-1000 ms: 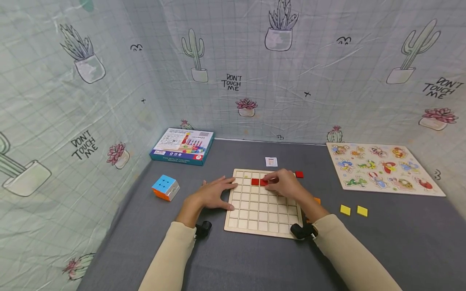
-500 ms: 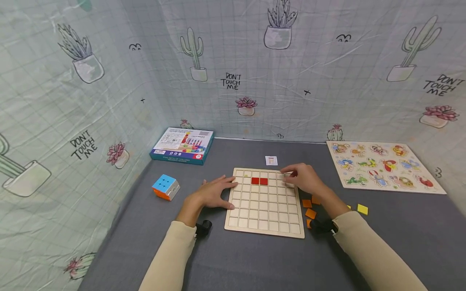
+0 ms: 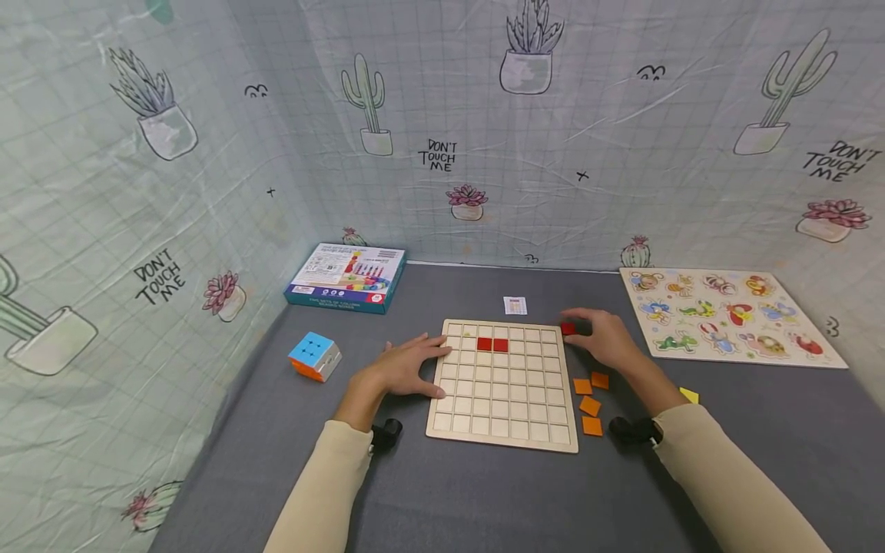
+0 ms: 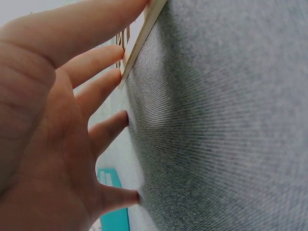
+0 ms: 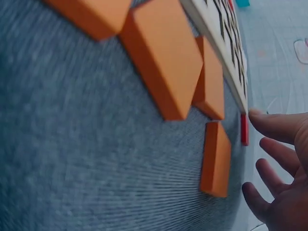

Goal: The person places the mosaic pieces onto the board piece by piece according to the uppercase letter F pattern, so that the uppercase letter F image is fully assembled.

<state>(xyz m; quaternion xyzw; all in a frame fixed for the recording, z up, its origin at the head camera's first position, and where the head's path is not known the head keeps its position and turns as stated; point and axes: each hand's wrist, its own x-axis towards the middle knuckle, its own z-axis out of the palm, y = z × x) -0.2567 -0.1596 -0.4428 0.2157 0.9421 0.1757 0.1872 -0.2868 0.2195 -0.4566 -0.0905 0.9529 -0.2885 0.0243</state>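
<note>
Grid bd [image 3: 501,399] is touched at L edge by L hand [image 3: 406,370], fingers spread, & red tile [image 3: 568,329], on table [image 3: 484,499] by bd's far R corner, is flanked by R hand [image 3: 605,339], thumb & fingers parted, contact unclear.

Smooth wooden grid board [image 3: 501,392], matt woven cloth [image 3: 442,499], creased backdrop [image 3: 588,153]

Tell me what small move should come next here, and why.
The right hand should probably pinch the red tile just off the far right corner of the board. Its thumb and fingers are spread at that tile, and two red tiles sit side by side on the board. The left hand touches the board's left edge, which may keep it steady.
</note>
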